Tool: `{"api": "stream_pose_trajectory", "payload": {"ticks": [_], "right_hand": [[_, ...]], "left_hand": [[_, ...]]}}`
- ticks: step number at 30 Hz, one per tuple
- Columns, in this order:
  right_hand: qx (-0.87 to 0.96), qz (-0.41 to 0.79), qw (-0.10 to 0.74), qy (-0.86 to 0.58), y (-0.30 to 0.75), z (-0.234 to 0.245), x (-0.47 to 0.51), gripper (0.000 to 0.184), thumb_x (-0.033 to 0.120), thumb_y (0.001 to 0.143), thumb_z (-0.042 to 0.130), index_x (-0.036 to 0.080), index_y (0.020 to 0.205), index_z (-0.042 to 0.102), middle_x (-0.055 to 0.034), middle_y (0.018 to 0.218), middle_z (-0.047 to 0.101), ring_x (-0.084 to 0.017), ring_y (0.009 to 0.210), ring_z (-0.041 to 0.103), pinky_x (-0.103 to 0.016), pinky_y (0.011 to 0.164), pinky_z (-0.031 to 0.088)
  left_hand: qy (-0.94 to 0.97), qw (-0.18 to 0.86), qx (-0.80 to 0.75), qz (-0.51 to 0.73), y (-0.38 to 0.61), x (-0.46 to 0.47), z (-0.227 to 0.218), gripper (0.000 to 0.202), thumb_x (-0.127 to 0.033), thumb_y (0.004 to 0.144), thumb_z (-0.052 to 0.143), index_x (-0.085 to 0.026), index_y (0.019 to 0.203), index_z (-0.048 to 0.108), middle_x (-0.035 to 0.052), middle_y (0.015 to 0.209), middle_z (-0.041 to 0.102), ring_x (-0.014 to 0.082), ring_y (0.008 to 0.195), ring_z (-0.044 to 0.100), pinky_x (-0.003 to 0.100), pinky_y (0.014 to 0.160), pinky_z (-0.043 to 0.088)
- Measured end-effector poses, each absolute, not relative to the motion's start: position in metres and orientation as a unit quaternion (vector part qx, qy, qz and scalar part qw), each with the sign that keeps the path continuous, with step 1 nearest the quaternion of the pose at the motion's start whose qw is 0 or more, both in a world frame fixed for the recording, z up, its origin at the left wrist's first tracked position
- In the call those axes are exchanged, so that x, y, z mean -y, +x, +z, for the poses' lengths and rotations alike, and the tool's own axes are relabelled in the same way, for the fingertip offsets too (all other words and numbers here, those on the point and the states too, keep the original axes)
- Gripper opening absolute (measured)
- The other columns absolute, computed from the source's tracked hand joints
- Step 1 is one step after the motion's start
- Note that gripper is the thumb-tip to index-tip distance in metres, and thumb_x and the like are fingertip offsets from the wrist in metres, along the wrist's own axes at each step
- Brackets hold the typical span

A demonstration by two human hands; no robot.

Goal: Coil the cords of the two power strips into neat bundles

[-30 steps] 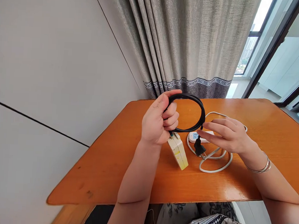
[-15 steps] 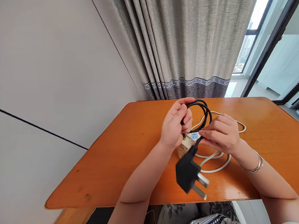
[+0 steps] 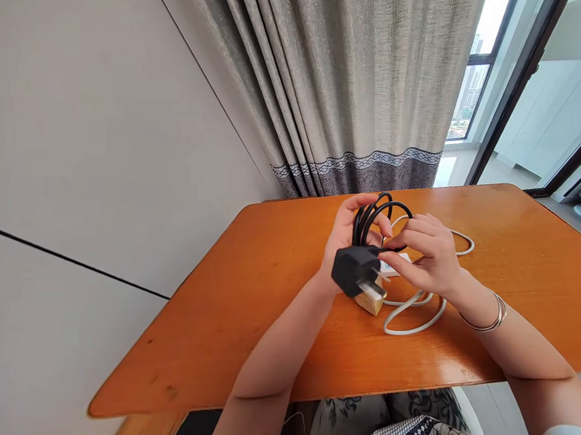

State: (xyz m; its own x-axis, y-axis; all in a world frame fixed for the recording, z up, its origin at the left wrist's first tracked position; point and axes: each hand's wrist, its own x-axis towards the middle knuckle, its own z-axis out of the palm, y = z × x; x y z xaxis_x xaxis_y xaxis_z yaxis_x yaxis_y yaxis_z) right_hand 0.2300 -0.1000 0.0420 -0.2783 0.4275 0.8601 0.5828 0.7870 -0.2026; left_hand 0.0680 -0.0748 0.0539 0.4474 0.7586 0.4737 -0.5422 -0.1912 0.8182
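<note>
My left hand (image 3: pixel 344 237) grips a coil of black cable (image 3: pixel 369 217) held above the orange table (image 3: pixel 245 306). My right hand (image 3: pixel 428 257) pinches the same cable just behind its black plug (image 3: pixel 352 270), whose metal prongs point toward me. A cream-coloured adapter block (image 3: pixel 371 302) hangs below the coil and is mostly hidden behind the plug. On the table under my hands lies a white power strip (image 3: pixel 394 267) with its white cord (image 3: pixel 415 317) looped around it.
A grey curtain (image 3: pixel 358 84) hangs behind the table, with a white wall (image 3: pixel 79 132) to the left and a window with a dark frame (image 3: pixel 515 80) to the right. Patterned fabric (image 3: pixel 405 434) shows below the table's near edge.
The wide single loop of black cable has been wound into a tighter coil of several turns. The plug swung out toward me, then came up close beside my hands.
</note>
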Motion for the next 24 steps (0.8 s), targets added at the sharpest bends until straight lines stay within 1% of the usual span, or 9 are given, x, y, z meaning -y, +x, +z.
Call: {"api": "stream_pose_trajectory", "payload": {"ticks": [3, 6, 8, 11, 14, 16, 19, 22, 24], "right_hand": [[0.808, -0.064, 0.504, -0.298, 0.232, 0.043, 0.097, 0.032, 0.045, 0.092, 0.062, 0.022, 0.071, 0.068, 0.0002, 0.061, 0.059, -0.014, 0.059, 0.051, -0.033, 0.061, 0.034], [0.816, -0.046, 0.503, -0.281, 0.233, 0.042, 0.097, 0.028, 0.048, 0.091, 0.062, 0.024, 0.078, 0.070, -0.0003, 0.064, 0.061, -0.015, 0.061, 0.054, -0.034, 0.062, 0.037], [0.772, -0.030, 0.559, -0.300, 0.233, 0.041, 0.099, 0.030, 0.054, 0.089, 0.063, 0.025, 0.092, 0.072, -0.0049, 0.081, 0.066, -0.019, 0.075, 0.061, -0.035, 0.066, 0.044], [0.680, 0.028, 0.626, -0.381, 0.234, 0.037, 0.097, 0.057, 0.064, 0.084, 0.063, 0.026, 0.127, 0.061, -0.0134, 0.121, 0.062, -0.027, 0.114, 0.058, -0.041, 0.082, 0.052], [0.671, 0.218, 0.590, -0.393, 0.235, 0.032, 0.089, 0.069, 0.071, 0.087, 0.055, 0.030, 0.142, 0.047, -0.0127, 0.136, 0.056, -0.026, 0.128, 0.053, -0.042, 0.092, 0.053], [0.664, 0.387, 0.541, -0.341, 0.235, 0.029, 0.082, 0.067, 0.074, 0.089, 0.046, 0.029, 0.139, 0.050, -0.0116, 0.129, 0.061, -0.023, 0.119, 0.060, -0.041, 0.092, 0.055], [0.616, 0.529, 0.510, -0.283, 0.233, 0.031, 0.079, 0.063, 0.075, 0.084, 0.054, 0.021, 0.116, 0.063, -0.0072, 0.100, 0.067, -0.020, 0.095, 0.068, -0.038, 0.086, 0.058], [0.574, 0.552, 0.531, -0.289, 0.230, 0.039, 0.083, 0.054, 0.070, 0.080, 0.065, 0.018, 0.093, 0.065, 0.0022, 0.070, 0.053, -0.015, 0.069, 0.063, -0.033, 0.073, 0.058], [0.562, 0.559, 0.541, -0.283, 0.228, 0.044, 0.088, 0.049, 0.067, 0.081, 0.066, 0.018, 0.090, 0.064, 0.0073, 0.059, 0.040, -0.011, 0.054, 0.052, -0.031, 0.065, 0.056]], "left_hand": [[0.604, 0.584, -0.083, 0.536, 0.069, 0.077, 0.051, 0.071, -0.038, 0.055, 0.092, -0.027, 0.112, 0.051, -0.0052, 0.075, 0.060, 0.0071, 0.053, 0.049, 0.019, 0.048, 0.037], [0.604, 0.565, -0.077, 0.557, 0.067, 0.077, 0.051, 0.054, -0.042, 0.068, 0.084, -0.024, 0.107, 0.052, -0.0078, 0.062, 0.053, 0.0060, 0.048, 0.039, 0.017, 0.044, 0.029], [0.588, 0.580, -0.100, 0.555, 0.065, 0.077, 0.052, 0.040, -0.041, 0.075, 0.075, -0.024, 0.103, 0.052, -0.0095, 0.055, 0.046, 0.0059, 0.042, 0.031, 0.018, 0.041, 0.022], [0.582, 0.600, -0.123, 0.535, 0.062, 0.078, 0.055, 0.036, -0.038, 0.074, 0.071, -0.023, 0.100, 0.050, -0.0109, 0.049, 0.039, 0.0065, 0.040, 0.026, 0.019, 0.040, 0.018], [0.597, 0.602, -0.123, 0.515, 0.061, 0.079, 0.057, 0.039, -0.035, 0.072, 0.070, -0.023, 0.103, 0.050, -0.0111, 0.049, 0.041, 0.0066, 0.040, 0.028, 0.019, 0.041, 0.022], [0.597, 0.611, -0.122, 0.505, 0.060, 0.079, 0.058, 0.042, -0.033, 0.070, 0.070, -0.023, 0.105, 0.050, -0.0115, 0.049, 0.041, 0.0059, 0.039, 0.027, 0.019, 0.041, 0.022], [0.582, 0.635, -0.129, 0.492, 0.057, 0.078, 0.062, 0.048, -0.029, 0.067, 0.068, -0.022, 0.111, 0.050, -0.0126, 0.048, 0.039, 0.0050, 0.037, 0.022, 0.018, 0.039, 0.016], [0.567, 0.645, -0.159, 0.487, 0.055, 0.075, 0.066, 0.054, -0.025, 0.066, 0.064, -0.022, 0.118, 0.051, -0.0127, 0.048, 0.040, 0.0051, 0.037, 0.021, 0.019, 0.039, 0.015], [0.560, 0.640, -0.176, 0.496, 0.055, 0.072, 0.067, 0.056, -0.023, 0.065, 0.063, -0.021, 0.120, 0.052, -0.0123, 0.049, 0.041, 0.0062, 0.038, 0.026, 0.020, 0.041, 0.021]]}}
